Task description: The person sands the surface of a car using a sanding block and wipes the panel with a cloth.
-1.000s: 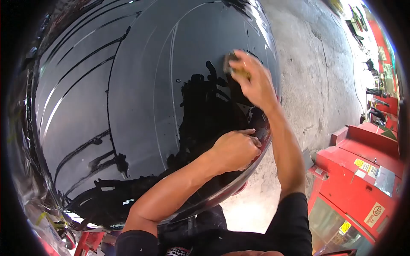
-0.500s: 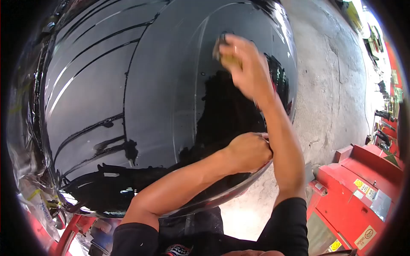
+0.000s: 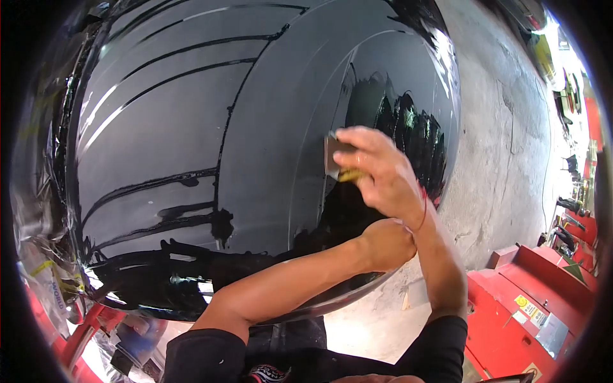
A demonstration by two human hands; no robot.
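Pinches a small block [image 3: 331, 157] in the right hand [image 3: 386, 171], with fingers [image 3: 359, 136] bent and slightly parted on its far side and thumb on its near side. Shows a flat brownish face toward the left and a yellow part toward the near side. Holds it over the middle of a large, curved black panel [image 3: 262, 140]; cannot tell full contact from this angle. Wears a red cord [image 3: 424, 207] around the right wrist. Curls the left hand [image 3: 386, 246] into a loose fist on the near side of that wrist, at the panel's near right part; cannot tell what, if anything, lies inside. Overlaps the wrist in view; cannot tell touch. Note on the panel: dull grey across the left and middle, with glossy black streaks and patches at left, near and far right. Beyond its right edge, see grey floor [image 3: 488, 134]; at near right, a red cabinet [image 3: 495, 313]; at near left, clear plastic sheeting [image 3: 54, 284].
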